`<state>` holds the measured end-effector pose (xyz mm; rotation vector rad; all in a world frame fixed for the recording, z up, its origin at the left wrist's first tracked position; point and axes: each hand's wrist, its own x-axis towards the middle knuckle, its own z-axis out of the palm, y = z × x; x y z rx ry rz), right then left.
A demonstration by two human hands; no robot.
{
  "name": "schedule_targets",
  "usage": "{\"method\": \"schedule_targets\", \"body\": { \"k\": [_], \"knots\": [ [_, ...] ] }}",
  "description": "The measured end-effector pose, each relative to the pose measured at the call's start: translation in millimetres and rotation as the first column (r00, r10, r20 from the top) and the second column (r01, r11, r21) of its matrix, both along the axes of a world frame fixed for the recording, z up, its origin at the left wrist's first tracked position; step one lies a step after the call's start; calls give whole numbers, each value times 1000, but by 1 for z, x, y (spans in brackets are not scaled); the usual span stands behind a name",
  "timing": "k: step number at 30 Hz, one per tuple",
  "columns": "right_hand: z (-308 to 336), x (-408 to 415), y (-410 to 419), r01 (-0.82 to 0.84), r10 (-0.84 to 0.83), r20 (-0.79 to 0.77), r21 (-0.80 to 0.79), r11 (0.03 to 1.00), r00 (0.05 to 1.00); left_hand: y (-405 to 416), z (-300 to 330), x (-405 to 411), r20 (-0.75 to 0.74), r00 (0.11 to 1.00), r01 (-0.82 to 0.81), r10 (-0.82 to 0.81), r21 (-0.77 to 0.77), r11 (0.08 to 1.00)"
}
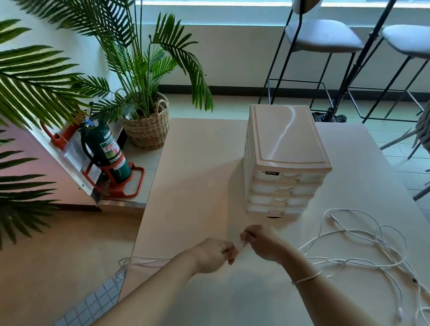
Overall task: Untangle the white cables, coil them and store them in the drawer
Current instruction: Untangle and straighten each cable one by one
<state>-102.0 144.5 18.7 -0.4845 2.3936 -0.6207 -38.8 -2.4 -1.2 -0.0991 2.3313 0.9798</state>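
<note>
Both hands meet above the middle of the desk [195, 160], a little toward its near edge. Left hand [213, 254] has its fingers curled in a grip on a white cable, pinching it at the fingertips. Right hand [263, 243] is curled the same way, its fingers pinching the cable's end just beside the left hand; something small and pale shows between the two, too blurred to tell whether it is a plug. A thin bracelet [306, 278] sits on the right wrist.

From the left hand a bundle of white strands [142, 261] runs to the desk's left edge and hangs over it. The rest of the white cables [376, 253] lie loose and tangled along the right side of the desk, in wide overlapping loops reaching toward the near right corner, with a connector [399, 314] lying among them.

A pale drawer unit [288, 150] stands upright toward the far edge of the desk, all its drawers pushed in, close to the far loops of the tangle.

Off the left edge, on the floor, stand a green fire extinguisher [110, 150] in an orange stand and a palm in a woven basket [146, 127].
</note>
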Motion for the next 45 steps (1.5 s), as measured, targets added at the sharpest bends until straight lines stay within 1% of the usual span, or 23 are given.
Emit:
{"method": "schedule_targets", "body": {
  "k": [4, 7, 9, 13, 15, 17, 21, 23, 26, 28, 30, 31, 33, 34, 35, 37, 40, 42, 45],
  "knots": [
    [0, 13, 2, -160, 149, 147, 63, 985, 978, -11, -2, -6, -30, 1000, -13, 9, -126, 992],
    [0, 14, 6, -210, 190, 156, 120, 970, 969, -8, -4, -9, -41, 999, 6, -12, -151, 988],
    [1, 10, 8, -191, 176, 119, 126, 973, 977, -5, -2, -7, -19, 999, 35, -38, -133, 991],
    [2, 2, 11, -134, 132, 27, 97, 986, 991, 3, -1, -1, 27, 995, 99, -98, -29, 995],
    [-2, 2, 7, -130, 132, -6, 106, 986, 991, -2, -2, 1, 18, 997, 79, -80, 24, 997],
    [-6, 3, 7, -144, 144, 2, 109, 984, 990, -10, -6, 3, 24, 999, 44, -46, 52, 998],
    [-9, 3, 15, -108, 103, 89, 61, 992, 991, -35, -16, 10, 109, 994, 26, -26, 4, 1000],
    [-10, 3, 18, -100, 94, 93, 61, 993, 991, -49, -20, 15, 138, 990, 17, -11, -40, 999],
    [-7, 3, 16, -127, 121, 72, 72, 989, 990, -61, -20, 18, 198, 979, 77, -52, -122, 989],
    [-4, 3, 13, -149, 144, 66, 66, 987, 987, -56, -13, 11, 192, 977, 121, -93, -142, 982],
    [-2, 5, 9, -179, 175, 56, 59, 982, 983, -39, -4, -1, 121, 987, 124, -110, -115, 986],
    [-2, 6, 5, -195, 192, 49, 55, 979, 980, -28, 1, -5, 98, 989, 115, -108, -69, 991],
    [-1, 10, 0, -226, 224, 43, 56, 972, 974, -7, 9, -8, 103, 990, 86, -92, 65, 994],
    [0, 11, -1, -237, 235, 47, 52, 970, 971, 0, 10, -8, 113, 989, 85, -96, 103, 991],
    [0, 11, 1, -234, 231, 63, 40, 971, 971, 3, 10, -7, 122, 986, 96, -109, 108, 990],
    [1, 9, 9, -184, 180, 132, 17, 983, 975, 1, 7, -6, 128, 984, 116, -122, 48, 992],
    [0, 7, 19, -154, 149, 273, -3, 988, 950, -5, 3, -7, 63, 990, 132, -128, -64, 989],
    [1, 6, 22, -160, 152, 351, -6, 987, 924, -3, 2, -7, 4, 993, 118, -119, -95, 988],
    [-1, 0, 26, -87, 95, 455, -39, 995, 885, -1, 2, -7, -60, 993, 96, -103, -114, 989]
  ]
}}
